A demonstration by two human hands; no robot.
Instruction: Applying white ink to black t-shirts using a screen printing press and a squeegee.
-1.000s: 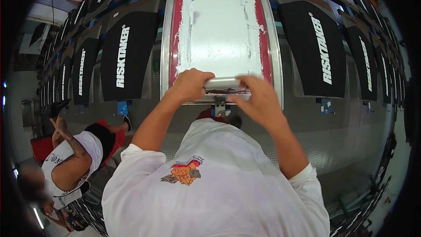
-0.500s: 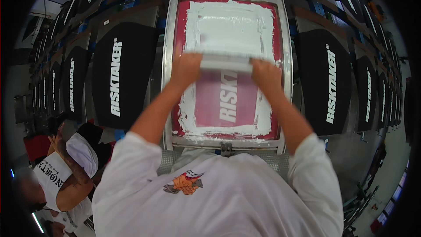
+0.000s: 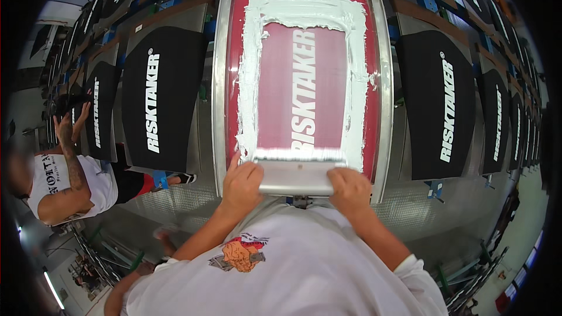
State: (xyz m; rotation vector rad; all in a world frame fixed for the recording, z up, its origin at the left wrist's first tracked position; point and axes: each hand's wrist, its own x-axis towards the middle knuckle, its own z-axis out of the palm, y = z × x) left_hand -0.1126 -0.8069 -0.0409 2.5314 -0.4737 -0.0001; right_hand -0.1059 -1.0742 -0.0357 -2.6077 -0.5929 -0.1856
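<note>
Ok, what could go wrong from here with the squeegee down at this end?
1. The squeegee is close to the near end of the metal frame, so pulling further might bump it.
2. The left hand grips the squeegee right beside the border of white ink; fingers could pick some up and smear it.
3. That border looks thick and ragged at the far end, so ink coverage might turn out uneven.

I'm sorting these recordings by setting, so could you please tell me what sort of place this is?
Most likely a screen-printing workshop: there is a metal-framed screen with thick white ink, a wide squeegee, and rows of black printed panels on both sides.
</note>
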